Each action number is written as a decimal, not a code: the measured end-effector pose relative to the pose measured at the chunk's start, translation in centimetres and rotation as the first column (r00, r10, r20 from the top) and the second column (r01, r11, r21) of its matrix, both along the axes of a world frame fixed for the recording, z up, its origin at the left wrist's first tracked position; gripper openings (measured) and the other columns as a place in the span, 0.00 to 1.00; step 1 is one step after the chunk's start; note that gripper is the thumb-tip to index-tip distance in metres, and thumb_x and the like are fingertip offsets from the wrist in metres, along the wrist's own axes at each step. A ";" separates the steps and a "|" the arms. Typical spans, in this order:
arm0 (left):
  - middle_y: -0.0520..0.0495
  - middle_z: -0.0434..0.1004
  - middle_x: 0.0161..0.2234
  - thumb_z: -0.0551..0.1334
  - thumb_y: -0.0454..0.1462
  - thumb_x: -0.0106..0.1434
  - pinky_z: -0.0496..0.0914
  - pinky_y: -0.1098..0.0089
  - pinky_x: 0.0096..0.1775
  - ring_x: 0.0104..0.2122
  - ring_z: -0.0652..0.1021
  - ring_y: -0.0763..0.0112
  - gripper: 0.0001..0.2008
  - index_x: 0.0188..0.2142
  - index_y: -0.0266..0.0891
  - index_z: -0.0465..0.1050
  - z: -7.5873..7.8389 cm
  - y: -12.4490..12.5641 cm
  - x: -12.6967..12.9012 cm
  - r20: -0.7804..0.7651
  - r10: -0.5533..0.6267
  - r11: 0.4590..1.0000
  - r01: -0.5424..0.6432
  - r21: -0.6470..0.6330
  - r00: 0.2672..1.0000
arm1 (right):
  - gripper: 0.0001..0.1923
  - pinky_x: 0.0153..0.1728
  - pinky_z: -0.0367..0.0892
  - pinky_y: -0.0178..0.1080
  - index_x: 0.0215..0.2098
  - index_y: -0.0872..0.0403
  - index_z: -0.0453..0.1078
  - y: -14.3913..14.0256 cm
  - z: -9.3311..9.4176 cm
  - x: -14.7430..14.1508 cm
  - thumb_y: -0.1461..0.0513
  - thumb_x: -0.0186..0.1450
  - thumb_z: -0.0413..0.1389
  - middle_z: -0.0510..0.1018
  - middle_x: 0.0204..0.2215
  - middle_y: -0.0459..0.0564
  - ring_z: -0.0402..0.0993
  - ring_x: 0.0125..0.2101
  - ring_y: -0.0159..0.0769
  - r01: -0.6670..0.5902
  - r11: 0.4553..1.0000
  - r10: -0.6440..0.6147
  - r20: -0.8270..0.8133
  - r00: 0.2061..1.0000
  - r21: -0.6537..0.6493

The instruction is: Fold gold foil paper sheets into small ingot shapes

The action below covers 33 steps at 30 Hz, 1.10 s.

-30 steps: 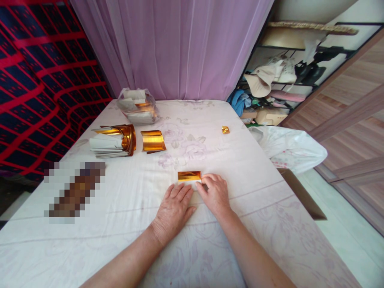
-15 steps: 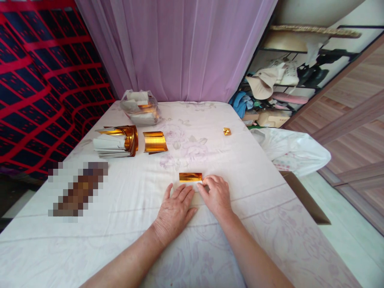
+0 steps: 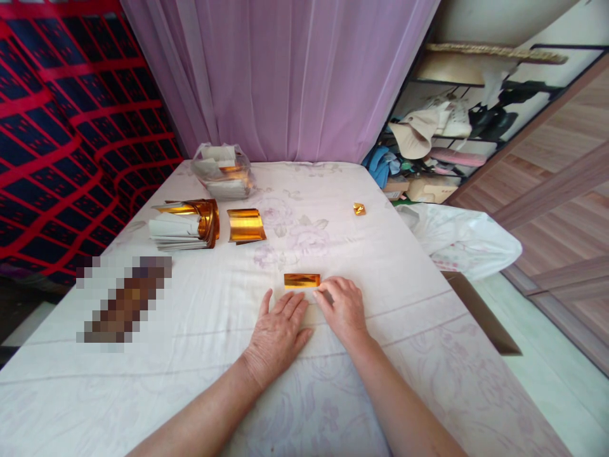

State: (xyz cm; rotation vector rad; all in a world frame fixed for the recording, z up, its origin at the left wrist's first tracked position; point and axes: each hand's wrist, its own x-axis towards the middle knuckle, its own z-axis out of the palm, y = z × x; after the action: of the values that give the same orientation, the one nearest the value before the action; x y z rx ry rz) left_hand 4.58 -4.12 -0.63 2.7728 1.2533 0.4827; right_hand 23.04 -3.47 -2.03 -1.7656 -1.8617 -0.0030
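A folded strip of gold foil paper (image 3: 302, 280) lies crosswise on the tablecloth in front of me. My left hand (image 3: 280, 324) rests flat just below its near edge, fingers spread and holding nothing. At the strip's right end, my right hand (image 3: 343, 308) has its thumb and forefinger closed on the corner; the other fingers are curled. Farther left sit a few gold foil sheets (image 3: 246, 226), slightly curved. Beyond the strip to the right is a small folded gold piece (image 3: 359, 209).
A thick fanned stack of gold-and-white foil paper (image 3: 185, 225) stands at the left, with a clear plastic bag (image 3: 222, 171) of more sheets behind it. A pixelated brown patch (image 3: 128, 301) covers something at left. A white plastic bag (image 3: 469, 238) hangs by the right edge.
The white band along the strip's near side has disappeared, leaving a narrower gold strip. My right fingertips have shifted slightly left; my left hand stays nearly still.
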 end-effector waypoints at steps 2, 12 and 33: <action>0.44 0.74 0.56 0.55 0.47 0.68 0.51 0.47 0.63 0.57 0.71 0.59 0.21 0.55 0.41 0.69 0.0 0.0 0.0 -0.005 0.002 1.000 -0.002 0.006 1.000 | 0.05 0.41 0.57 0.41 0.33 0.50 0.72 0.0 -0.1 0.1 0.59 0.66 0.57 0.77 0.37 0.48 0.69 0.39 0.39 -0.013 1.000 0.013 -0.011 1.000 0.009; 0.46 0.73 0.56 0.56 0.48 0.67 0.52 0.48 0.63 0.57 0.71 0.59 0.22 0.57 0.42 0.68 0.0 -0.1 0.1 -0.056 0.015 1.000 -0.014 0.023 0.998 | 0.04 0.42 0.57 0.41 0.33 0.50 0.72 -0.2 0.3 0.0 0.60 0.64 0.56 0.76 0.38 0.49 0.68 0.40 0.39 -0.015 1.000 0.015 -0.013 1.000 -0.007; 0.47 0.72 0.57 0.54 0.48 0.68 0.50 0.46 0.63 0.57 0.70 0.59 0.21 0.58 0.46 0.67 0.1 0.2 -0.1 -0.055 -0.013 1.000 0.013 -0.001 0.998 | 0.07 0.46 0.61 0.42 0.37 0.48 0.73 -0.3 0.4 1.3 0.65 0.60 0.60 0.77 0.43 0.46 0.71 0.45 0.39 -0.109 0.990 0.100 -0.098 0.990 -0.095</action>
State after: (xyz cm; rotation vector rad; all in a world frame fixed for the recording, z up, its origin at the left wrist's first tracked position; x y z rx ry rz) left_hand 4.52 -3.93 -0.54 2.8099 1.2446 0.4081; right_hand 24.36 -3.72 -1.61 -1.7009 -1.9135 0.2120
